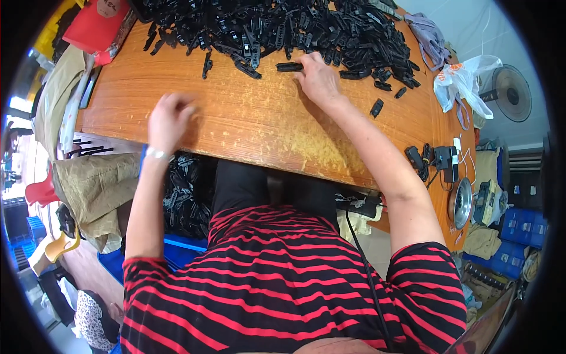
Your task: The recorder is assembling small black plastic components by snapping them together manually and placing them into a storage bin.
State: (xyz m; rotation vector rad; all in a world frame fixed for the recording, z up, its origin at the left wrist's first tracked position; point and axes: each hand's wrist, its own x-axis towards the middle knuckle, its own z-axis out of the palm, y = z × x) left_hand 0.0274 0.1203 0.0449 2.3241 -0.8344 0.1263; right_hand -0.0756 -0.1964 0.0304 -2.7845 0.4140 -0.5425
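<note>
My right hand (318,78) reaches to the near edge of a big pile of black plastic clip-like parts (283,29) on the wooden table. Its fingers and thumb are closed on the right end of one black clip-like part (289,67), lying level just above or on the tabletop. My left hand (167,121) is over the table's near left edge, slightly blurred, with its fingers bent and the thumb apart from them. Nothing shows in it. Single black parts lie close by, one (207,65) left of the pile and one (377,107) to the right.
Below the table edge, left of my legs, a blue container (177,243) holds many similar black parts (186,189). Black adapters with cables (446,164) and a round metal dish (461,203) are at the right edge. Plastic bags (466,85), a fan (510,93) and a red bag (97,26) surround the table.
</note>
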